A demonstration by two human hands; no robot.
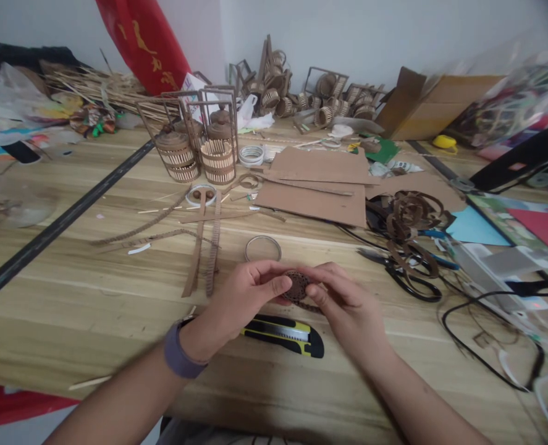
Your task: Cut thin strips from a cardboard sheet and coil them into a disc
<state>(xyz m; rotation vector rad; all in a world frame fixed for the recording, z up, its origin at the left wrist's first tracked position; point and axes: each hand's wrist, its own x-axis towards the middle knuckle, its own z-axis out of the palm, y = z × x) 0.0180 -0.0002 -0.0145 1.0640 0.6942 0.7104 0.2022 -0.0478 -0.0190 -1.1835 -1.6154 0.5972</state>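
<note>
Between both hands is a small coil of rolled corrugated cardboard strip [296, 286], brown and round, its fluted face toward me. My left hand [259, 285] pinches its left edge with the thumb on the face. On the other edge, the thumb and fingers of my right hand [336, 290] press too. A tail of strip shows below the coil. Under my left wrist lies a yellow and black utility knife [285, 334]. Just beyond the hands is a roll of tape [263, 249]. Loose cardboard strips [212, 247] lie left of it.
Flat cardboard sheets [315, 201] lie ahead, with small slatted buckets [217, 162] standing to their left. At right are scissors [413, 281], tangled brown strips [415, 216], a white device [491, 278] and black cables [482, 371]. A cardboard box [435, 105] stands at the back.
</note>
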